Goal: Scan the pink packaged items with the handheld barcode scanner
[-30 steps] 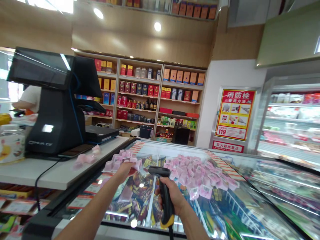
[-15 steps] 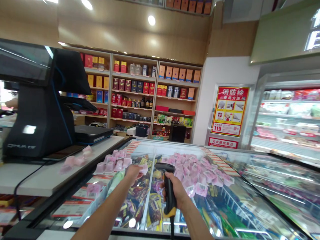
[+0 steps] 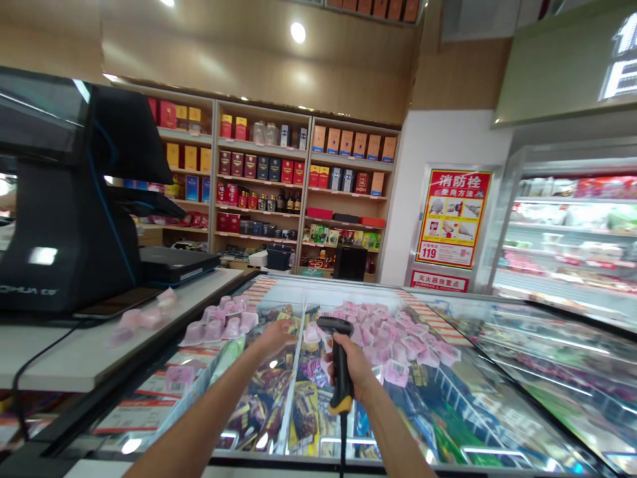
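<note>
My left hand [image 3: 279, 336] reaches over the glass freezer lid [image 3: 286, 287], its fingers stretched out and no cup visible in them. Just beyond its fingertips is a single pink plastic cup [image 3: 312, 332]. My right hand [image 3: 349, 362] grips a black and yellow barcode scanner [image 3: 342, 375] by its handle, head up, with the cord hanging down. Behind and right of the scanner lies a loose pile of pink cups [image 3: 393, 335], some showing barcode labels. To the left of my left hand stands a smaller group of pink cups [image 3: 213, 328].
A black checkout terminal [image 3: 64, 219] stands on the white counter [image 3: 60, 358] at left, with several pinkish cups [image 3: 144, 318] near its edge. One pink cup [image 3: 180, 377] sits apart on the glass. Stocked shelves [image 3: 263, 179] line the back, and a refrigerated display [image 3: 572, 239] is at right.
Half a second ago my left hand had a pink cup in its fingers; now a cup shows apart from them, to the right. The view has shifted slightly. My right hand still holds the scanner.
</note>
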Action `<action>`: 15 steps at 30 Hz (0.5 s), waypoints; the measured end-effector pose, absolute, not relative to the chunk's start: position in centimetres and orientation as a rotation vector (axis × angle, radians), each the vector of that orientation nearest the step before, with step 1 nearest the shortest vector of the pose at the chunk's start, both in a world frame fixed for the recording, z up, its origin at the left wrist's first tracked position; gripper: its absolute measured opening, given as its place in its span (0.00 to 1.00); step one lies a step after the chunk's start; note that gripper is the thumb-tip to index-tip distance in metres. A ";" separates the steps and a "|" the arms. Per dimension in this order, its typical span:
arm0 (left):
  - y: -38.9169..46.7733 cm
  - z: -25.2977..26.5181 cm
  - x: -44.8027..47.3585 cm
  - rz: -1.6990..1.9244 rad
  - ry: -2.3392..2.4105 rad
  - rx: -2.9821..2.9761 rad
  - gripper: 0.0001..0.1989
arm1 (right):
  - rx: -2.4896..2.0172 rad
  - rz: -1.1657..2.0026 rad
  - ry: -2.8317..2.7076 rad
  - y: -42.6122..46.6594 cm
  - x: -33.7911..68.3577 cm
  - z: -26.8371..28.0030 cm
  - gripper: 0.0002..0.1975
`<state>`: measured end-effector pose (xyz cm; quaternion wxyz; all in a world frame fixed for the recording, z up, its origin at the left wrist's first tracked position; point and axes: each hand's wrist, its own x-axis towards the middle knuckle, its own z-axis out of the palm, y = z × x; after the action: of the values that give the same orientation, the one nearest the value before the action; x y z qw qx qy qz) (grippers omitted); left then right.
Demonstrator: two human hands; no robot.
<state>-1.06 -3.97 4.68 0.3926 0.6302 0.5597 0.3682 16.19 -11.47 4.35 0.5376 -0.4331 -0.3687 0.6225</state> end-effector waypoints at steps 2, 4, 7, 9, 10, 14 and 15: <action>-5.1 5.6 -4.0 0.848 1.438 1.683 0.13 | -1.039 1.486 -0.880 -11.2 15.6 4.6 0.14; -6.7 6.1 -6.5 0.777 1.469 1.737 0.17 | -1.046 1.487 -0.895 -11.0 14.8 4.8 0.13; -8.9 5.9 -8.7 0.682 1.534 1.751 0.23 | -1.050 1.488 -0.920 -10.7 13.6 5.1 0.13; -9.5 5.2 -9.2 0.652 1.558 1.725 0.21 | -1.055 1.490 -0.937 -10.6 12.8 5.2 0.13; -9.5 4.8 -9.3 0.656 1.563 1.702 0.20 | -1.056 1.490 -0.945 -10.6 12.5 5.2 0.14; -8.4 4.1 -9.1 0.777 1.537 1.517 0.08 | -1.043 1.495 -0.973 -11.1 11.7 5.1 0.15; -8.0 4.0 -8.9 0.823 1.518 1.445 0.05 | -1.040 1.504 -0.976 -11.3 11.6 5.1 0.15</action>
<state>-8.86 -7.99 4.02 0.4304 0.5793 0.6086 0.3298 11.55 -11.27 5.10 0.5094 -0.4318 -0.4052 0.6244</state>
